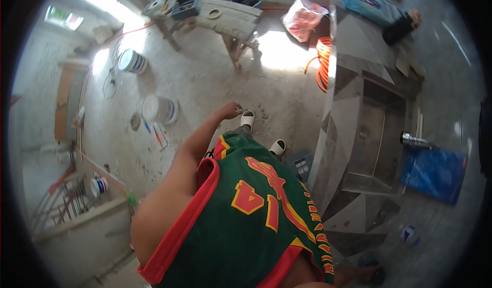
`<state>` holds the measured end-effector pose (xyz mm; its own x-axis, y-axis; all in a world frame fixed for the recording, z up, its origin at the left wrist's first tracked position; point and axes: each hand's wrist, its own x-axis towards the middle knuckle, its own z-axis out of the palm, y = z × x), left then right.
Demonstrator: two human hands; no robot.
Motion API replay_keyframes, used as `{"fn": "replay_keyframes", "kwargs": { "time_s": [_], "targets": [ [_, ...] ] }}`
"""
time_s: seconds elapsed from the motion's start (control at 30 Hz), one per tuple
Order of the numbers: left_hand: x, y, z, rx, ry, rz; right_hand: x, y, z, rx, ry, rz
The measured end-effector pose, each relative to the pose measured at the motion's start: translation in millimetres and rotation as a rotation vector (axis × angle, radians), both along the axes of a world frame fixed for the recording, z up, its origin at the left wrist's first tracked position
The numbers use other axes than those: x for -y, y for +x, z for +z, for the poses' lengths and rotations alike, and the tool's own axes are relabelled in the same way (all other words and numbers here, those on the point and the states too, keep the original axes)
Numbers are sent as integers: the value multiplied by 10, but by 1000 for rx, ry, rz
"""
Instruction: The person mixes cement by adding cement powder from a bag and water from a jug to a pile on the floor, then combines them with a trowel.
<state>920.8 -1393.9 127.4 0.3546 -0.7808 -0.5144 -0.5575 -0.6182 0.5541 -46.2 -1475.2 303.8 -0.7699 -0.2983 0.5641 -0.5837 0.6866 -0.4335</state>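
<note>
My left hand (231, 110) hangs low over the concrete floor, beside one of my light slip-on sandals (247, 119). Its fingers are curled; whatever they may hold is too small to make out. At the lower right edge, my right hand (376, 274) reaches out over the patterned counter (340, 119). It is dim, with a dark shape at its end, and its fingers cannot be made out. A white bucket (160, 109) stands left of my left hand, with small tools (159, 136) on the floor near it.
A metal sink (380, 129) is set into the counter, with a blue package (434, 174) beside it. An orange hose coil (323, 64) hangs at the counter's edge. Farther off stand a wooden bench (230, 17), a plastic sack (302, 19) and another bucket (132, 61).
</note>
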Motion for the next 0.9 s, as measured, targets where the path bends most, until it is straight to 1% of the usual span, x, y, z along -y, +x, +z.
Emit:
{"fn": "replay_keyframes", "kwargs": {
  "time_s": [0.07, 0.17, 0.27, 0.37, 0.4, 0.47, 0.5, 0.53, 0.57, 0.6, 0.67, 0.7, 0.73, 0.77, 0.8, 0.83, 0.9],
  "targets": [
    [-185, 37, -125, 40, 40, 1, -107, 968, -82, 99, 27, 219],
    [-577, 172, -66, 47, 177, 91, -99, 2308, -140, 244, 71, 596],
    [-1023, 329, -142, 67, 149, 150, -82, 3362, -22, 357, 105, 908],
    [-1316, 498, -239, 8, 52, 264, -40, 4223, 199, 421, 133, 1157],
    [-1355, 542, -137, 80, -8, 206, -34, 4481, 276, 436, 135, 1234],
    [-1441, 687, -54, 55, -192, 222, -42, 5047, 427, 443, 154, 1404],
    [-1505, 731, 115, 58, -298, 279, -44, 5353, 500, 443, 174, 1495],
    [-1576, 820, 132, 52, -439, 293, -29, 5675, 586, 442, 191, 1591],
    [-1702, 865, 566, 25, -452, 370, -49, 6041, 654, 437, 218, 1685],
    [-1837, 954, 698, 36, -599, 403, -80, 6423, 721, 431, 243, 1782],
    [-2216, 1124, 928, 20, -755, 529, -206, 7327, 827, 409, 303, 1987],
    [-2502, 1158, 1173, 99, -866, 528, -320, 7787, 864, 401, 336, 2096],
    [-2787, 1208, 1389, 135, -960, 587, -427, 8282, 888, 382, 388, 2207],
    [-3124, 1235, 1632, 227, -968, 611, -616, 8756, 905, 363, 458, 2326],
    [-3477, 1233, 1874, 119, -1014, 709, -836, 9254, 910, 343, 550, 2445],
    [-3814, 1248, 2038, 213, -1030, 727, -1142, 9710, 910, 303, 645, 2548],
    [-4297, 1338, 2189, 381, -1131, 921, -1826, 10534, 862, 243, 809, 2733]
  ]
}}
